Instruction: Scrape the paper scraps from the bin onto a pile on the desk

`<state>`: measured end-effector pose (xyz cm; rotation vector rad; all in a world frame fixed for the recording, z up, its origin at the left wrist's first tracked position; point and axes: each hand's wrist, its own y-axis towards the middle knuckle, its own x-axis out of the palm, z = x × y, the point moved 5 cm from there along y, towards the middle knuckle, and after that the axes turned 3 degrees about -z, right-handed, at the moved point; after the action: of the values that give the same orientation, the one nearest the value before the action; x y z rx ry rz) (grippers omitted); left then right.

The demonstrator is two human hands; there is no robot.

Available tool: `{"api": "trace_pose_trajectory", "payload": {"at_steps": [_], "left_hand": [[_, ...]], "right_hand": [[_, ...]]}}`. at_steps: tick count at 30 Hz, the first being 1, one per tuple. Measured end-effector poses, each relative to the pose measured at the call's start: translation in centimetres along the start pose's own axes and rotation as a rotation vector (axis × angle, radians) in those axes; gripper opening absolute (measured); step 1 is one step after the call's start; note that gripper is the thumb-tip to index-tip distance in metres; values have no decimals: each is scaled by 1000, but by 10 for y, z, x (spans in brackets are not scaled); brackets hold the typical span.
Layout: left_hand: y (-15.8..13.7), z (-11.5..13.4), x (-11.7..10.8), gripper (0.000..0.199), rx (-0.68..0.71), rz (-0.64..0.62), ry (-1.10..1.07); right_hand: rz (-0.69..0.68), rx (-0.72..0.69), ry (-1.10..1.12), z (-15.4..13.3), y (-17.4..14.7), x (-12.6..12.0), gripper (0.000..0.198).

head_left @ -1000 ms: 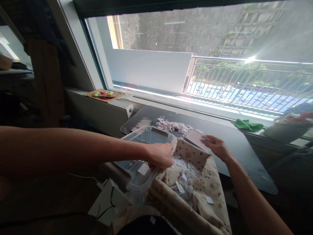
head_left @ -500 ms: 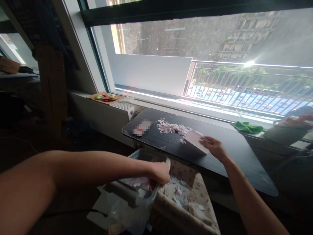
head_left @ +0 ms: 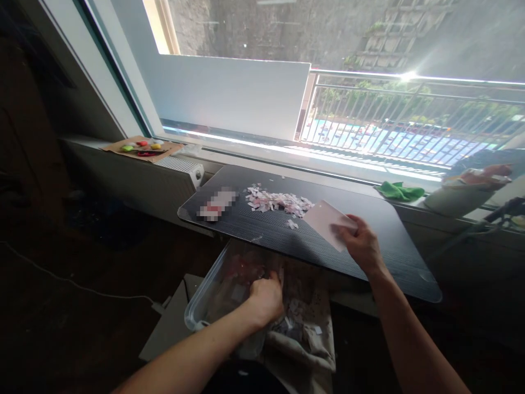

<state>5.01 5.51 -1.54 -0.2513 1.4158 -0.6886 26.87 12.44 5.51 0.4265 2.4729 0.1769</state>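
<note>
My right hand (head_left: 361, 241) is closed on a pale, flat card (head_left: 326, 221), thumb and fingers pinching its right end, above the dark table (head_left: 369, 213). To the left of the card lies a heap of small white paper scraps (head_left: 281, 202), with a few loose bits in front of it. Lower down, my left hand (head_left: 266, 298) is wrapped around the right rim of a clear plastic bin (head_left: 191, 317); its fingertips are partly hidden. The bin stands at the table's front edge with reddish and pale things inside. Right beside it is a cloth-lined box (head_left: 303, 353) with more paper scraps.
A blurred-out packet (head_left: 218, 204) lies at the table's left end. On the sill are a green cloth (head_left: 400, 191) and a brown board (head_left: 164, 151) with colourful pieces. A radiator (head_left: 180, 172) stands left of the table; a white cable (head_left: 102, 293) crosses the floor.
The bin has shifted forward to the table's edge with my left hand on its rim, and my left forearm now comes from below. The card has lifted slightly. My view has tilted down.
</note>
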Motion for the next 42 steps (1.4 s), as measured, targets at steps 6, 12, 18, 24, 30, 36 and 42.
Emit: {"api": "trace_pose_trajectory", "payload": {"at_steps": [6, 12, 18, 24, 30, 36, 42], "left_hand": [[-9, -19, 12, 56, 73, 18, 16], [5, -29, 7, 45, 67, -27, -23], [7, -23, 13, 46, 167, -37, -134], [10, -26, 9, 40, 221, -113, -215], [12, -28, 12, 37, 212, -125, -213], [14, -30, 15, 31, 183, -131, -159], [14, -32, 10, 31, 130, -119, -64]], "right_hand": [[-12, 10, -30, -5, -1, 4, 43], [0, 105, 0, 0, -1, 11, 46], [71, 259, -117, 11, -12, 8, 46], [153, 314, -236, -3, -13, 6, 42], [197, 292, -324, -14, -9, 2, 39], [218, 303, -264, -19, -12, -5, 41], [189, 286, -63, 3, -6, -3, 47]]}}
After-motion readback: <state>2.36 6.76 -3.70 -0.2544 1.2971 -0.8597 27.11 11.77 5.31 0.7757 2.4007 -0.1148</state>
